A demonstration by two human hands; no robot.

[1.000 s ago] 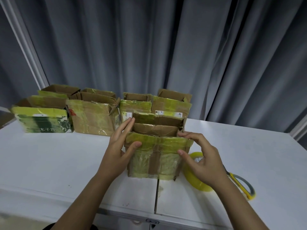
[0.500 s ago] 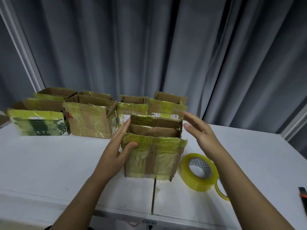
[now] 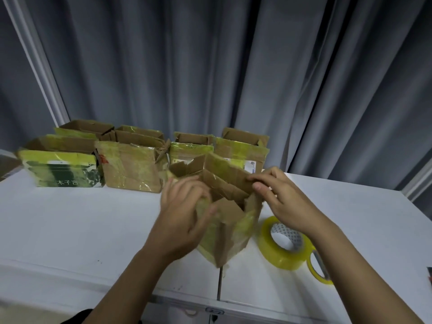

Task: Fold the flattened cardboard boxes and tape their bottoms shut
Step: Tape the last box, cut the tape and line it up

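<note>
The box in hand (image 3: 229, 220) stands upright on the white surface (image 3: 70, 218), turned so that one vertical corner faces the person; its open top points up and away, its long axis runs from near-left to far-right. The left hand (image 3: 184, 220) lies against the near-left wall, fingers (image 3: 187, 195) curled over the top edge and gripping it, though motion blur softens their outline; the right hand (image 3: 284, 199) sits at the far-right corner, thumb and forefinger pinching the upper flap (image 3: 224, 169). Both hands are on the box; the right is the nearer to the tape roll (image 3: 284, 244), which lies on its side just beside the box's right wall and apart from it. Judgement: any next turn of the box pivots on that near corner.

The box's bottom is hidden against the surface, so its taping cannot be confirmed; the left palm is out of sight. Finished boxes (image 3: 131, 169) stand in a row behind. A dark object at the right frame edge is cut off and unidentifiable.
</note>
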